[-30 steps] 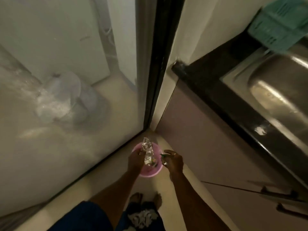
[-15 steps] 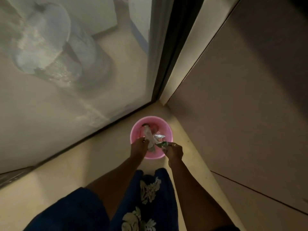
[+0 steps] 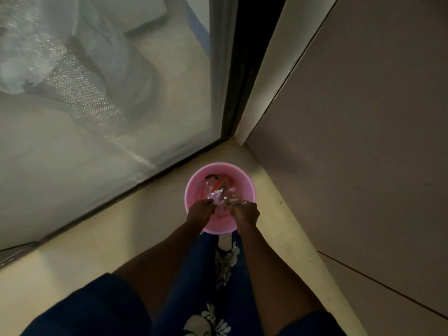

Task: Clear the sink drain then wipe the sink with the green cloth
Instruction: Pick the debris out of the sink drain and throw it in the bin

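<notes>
While both hands, left (image 3: 200, 212) & right (image 3: 245, 212), pinch crinkly plastic waste (image 3: 217, 195) over the pink bin (image 3: 249, 187), scraps could miss & hit floor (image 3: 126, 226); sink/green cloth out of view.

I'm standing in a home. Cream floor tiles (image 3: 101, 241), a glass sliding door (image 3: 121, 98) and a small pink bin (image 3: 191, 190) beside plain cabinet panels (image 3: 363, 141) show it.

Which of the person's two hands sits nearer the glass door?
The left hand, over the round pink plastic bucket, is nearer the glass door; the right hand lies toward the grey cabinet panel.
</notes>
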